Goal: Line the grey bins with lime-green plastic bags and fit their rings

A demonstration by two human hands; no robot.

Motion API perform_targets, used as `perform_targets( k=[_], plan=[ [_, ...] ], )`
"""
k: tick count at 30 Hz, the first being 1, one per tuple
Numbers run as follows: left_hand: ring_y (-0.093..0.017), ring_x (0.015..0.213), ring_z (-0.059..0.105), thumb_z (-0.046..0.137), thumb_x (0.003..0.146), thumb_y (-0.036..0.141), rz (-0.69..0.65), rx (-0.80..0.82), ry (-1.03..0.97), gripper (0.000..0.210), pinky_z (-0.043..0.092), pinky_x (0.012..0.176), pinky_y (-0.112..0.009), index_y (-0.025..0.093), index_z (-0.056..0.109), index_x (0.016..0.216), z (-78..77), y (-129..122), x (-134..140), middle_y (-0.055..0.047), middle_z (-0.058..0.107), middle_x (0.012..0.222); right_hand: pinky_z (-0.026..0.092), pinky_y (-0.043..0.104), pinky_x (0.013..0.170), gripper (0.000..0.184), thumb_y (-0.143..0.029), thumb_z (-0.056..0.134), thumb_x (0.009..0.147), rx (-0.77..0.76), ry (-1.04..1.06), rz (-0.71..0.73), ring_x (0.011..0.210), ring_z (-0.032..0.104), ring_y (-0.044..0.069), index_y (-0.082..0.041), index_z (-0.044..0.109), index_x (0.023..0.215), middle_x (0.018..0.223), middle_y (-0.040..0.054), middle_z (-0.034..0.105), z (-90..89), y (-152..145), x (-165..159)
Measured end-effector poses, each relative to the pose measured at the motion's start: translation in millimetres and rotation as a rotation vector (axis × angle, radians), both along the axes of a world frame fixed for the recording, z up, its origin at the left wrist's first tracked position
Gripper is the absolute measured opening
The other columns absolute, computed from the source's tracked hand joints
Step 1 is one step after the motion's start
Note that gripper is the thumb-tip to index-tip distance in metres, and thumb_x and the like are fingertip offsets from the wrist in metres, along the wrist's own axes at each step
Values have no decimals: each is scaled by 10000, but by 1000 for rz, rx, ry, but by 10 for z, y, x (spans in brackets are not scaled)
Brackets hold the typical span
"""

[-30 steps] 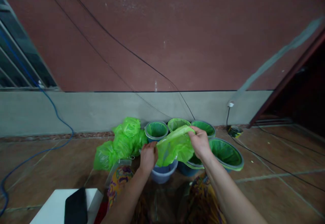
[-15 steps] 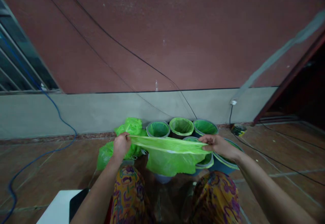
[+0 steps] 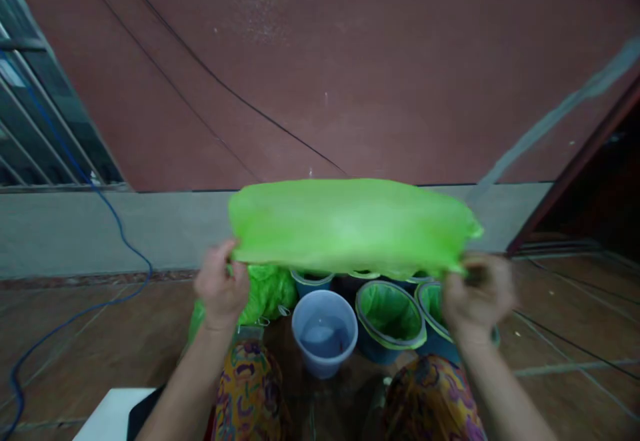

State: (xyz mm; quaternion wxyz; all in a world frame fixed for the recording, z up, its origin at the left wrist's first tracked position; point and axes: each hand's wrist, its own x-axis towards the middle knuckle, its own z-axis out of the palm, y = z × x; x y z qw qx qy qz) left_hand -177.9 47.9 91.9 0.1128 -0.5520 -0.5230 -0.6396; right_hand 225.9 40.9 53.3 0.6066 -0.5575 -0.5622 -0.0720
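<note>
Green bag point(image 3: 350, 221) spread wide, edge pinched in both hands point(image 3: 223, 286) point(image 3: 481, 291); blue bucket point(image 3: 321, 365) rim unobstructed.

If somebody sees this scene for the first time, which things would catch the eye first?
Probably the bright green bag, stretched wide between the left hand and the right hand. Below it, an unlined pale blue bucket stands left of a darker, green-lined bucket. A blue cable curves down the left side.
</note>
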Motion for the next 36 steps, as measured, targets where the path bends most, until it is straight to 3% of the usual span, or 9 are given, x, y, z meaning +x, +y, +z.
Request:
perform_targets(
  k=[4,6,10,15,17,21,24,31,36],
  plan=[
    [-200,706,673,559,673,43,-133,-846,104,222,504,720,-289,201,688,759,-1212,17,-164,-42,725,746,316,260,507,153,-77,533,533,-798,-59,14,472,462,146,-223,496,508,454,-30,481,-1197,-201,-147],
    [-194,645,652,559,720,106,-44,-920,23,168,473,642,-270,193,686,788,-1423,123,-244,-31,696,663,343,268,535,118,-128,561,597,-896,-21,7,534,530,169,-221,512,545,508,-9,539,-1442,-235,-150],
    [-151,491,579,566,699,185,-159,-809,-177,188,411,509,-228,180,689,841,-908,389,-248,28,606,549,366,261,481,53,-247,541,691,-774,189,67,449,531,162,-229,495,669,500,-39,509,-823,-135,-78],
    [-116,554,582,652,691,340,-290,-313,-461,344,464,551,-216,162,709,979,-250,336,-268,11,670,705,488,296,707,124,-279,595,726,94,135,-30,844,647,198,-214,550,821,969,64,664,108,-257,-92],
    [-126,655,617,667,680,338,-193,-162,-430,287,486,604,-219,185,732,914,-420,201,-342,-18,713,824,485,330,780,110,-198,616,676,242,-53,-116,912,631,219,-219,566,771,955,65,660,-108,-420,-134],
    [-129,459,523,653,562,299,-344,-642,-362,104,420,463,-237,200,682,550,-1152,102,-482,-4,629,525,430,260,548,178,-99,406,611,-389,-255,204,582,584,171,-230,524,642,627,7,584,-1150,-650,-256],
    [-132,482,531,647,554,295,-298,-690,-483,108,426,492,-238,196,674,588,-1398,235,-559,15,595,504,467,281,642,192,-97,414,616,-596,-210,195,677,618,185,-224,518,716,709,20,602,-1577,-726,-394],
    [-87,618,581,704,628,274,-234,-513,-984,358,502,666,-226,181,614,962,-1063,446,-603,36,614,738,501,339,878,263,-124,444,727,-561,-68,304,1072,625,229,-219,603,914,1165,98,602,-1222,-898,-908],
    [-189,773,684,427,882,595,-390,-863,-1328,465,567,729,-350,198,566,1080,-1197,54,-126,-62,663,867,503,361,957,360,-96,449,757,-535,19,454,1134,615,232,-236,622,1040,1239,93,591,-1181,-1064,-1355]
  ],
)
